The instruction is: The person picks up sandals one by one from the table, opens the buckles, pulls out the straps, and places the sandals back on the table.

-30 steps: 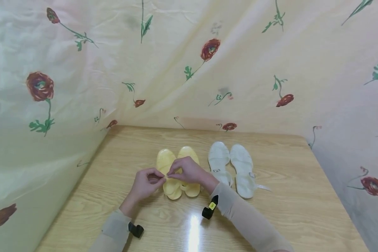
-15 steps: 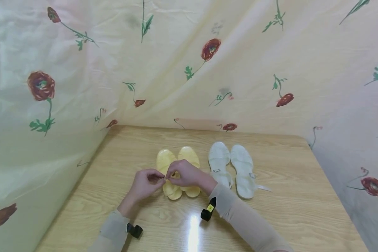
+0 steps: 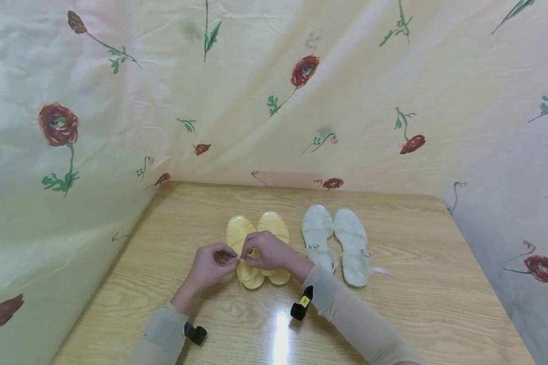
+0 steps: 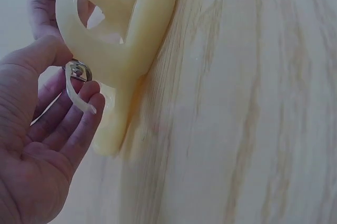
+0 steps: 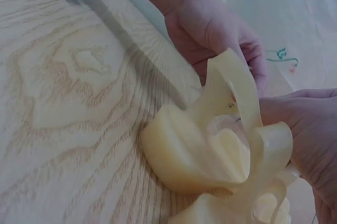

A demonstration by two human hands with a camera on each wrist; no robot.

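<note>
We see the left hand (image 3: 207,266) pinching a small metal buckle (image 4: 80,70) by thumb and fingers, the tip of a strap (image 4: 72,93) curling out below. The right hand (image 3: 270,251) is drawn to a pinch just beside it, seemingly on the same strap; its fingertips are partly hidden. We judge the step as working the buckle on the left yellow sandal (image 3: 239,230); the next move calls for a steady buckle and a fine pull. Its mate, the right yellow sandal (image 3: 274,224), lies alongside on the wood-grained tabletop (image 3: 438,289), with white sandals (image 3: 317,223) to the right. Flowered cloth (image 3: 237,86) hangs around.
</note>
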